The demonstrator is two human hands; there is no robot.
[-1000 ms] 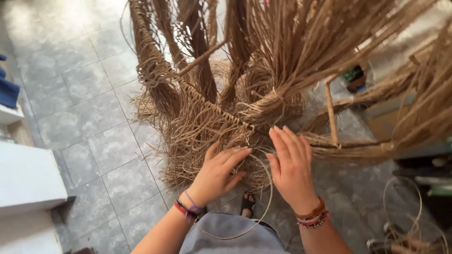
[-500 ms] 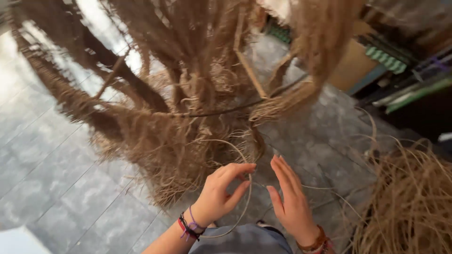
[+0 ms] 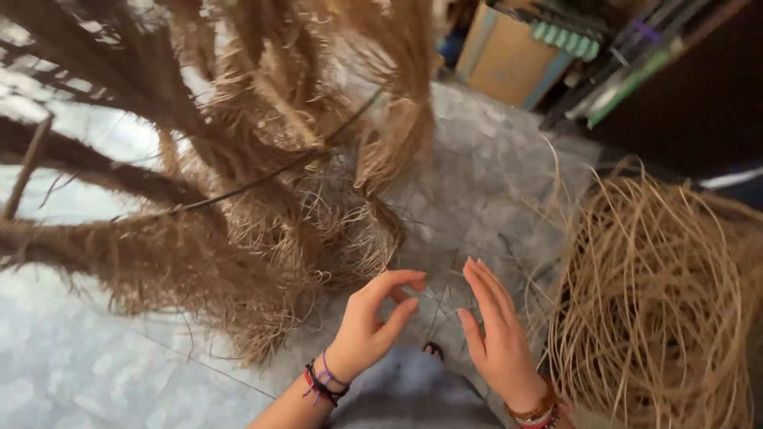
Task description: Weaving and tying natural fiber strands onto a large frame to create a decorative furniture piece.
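My left hand [image 3: 372,327] is low in the middle of the view, its fingers curved and apart from the thumb, with nothing visibly pinched. My right hand [image 3: 499,338] is held flat and upright beside it, palm facing left, fingers together and holding nothing. A few thin dark strands [image 3: 435,311] run down between the two hands. Just left of and above my left hand hangs a big shaggy structure of brown plant fibre [image 3: 238,214], with thick bundled arms and frayed ends. Bead bracelets are on both wrists.
A large loose heap of straw-coloured fibre strands [image 3: 660,302] lies right of my right hand. The floor [image 3: 493,183] is grey stone tile. A cardboard box [image 3: 509,56] and dark shelving [image 3: 675,87] stand at the top right.
The view has swung right and down, bringing the loose fibre heap into sight. Both hands have come off the fibre structure and sit lower, a little apart from it.
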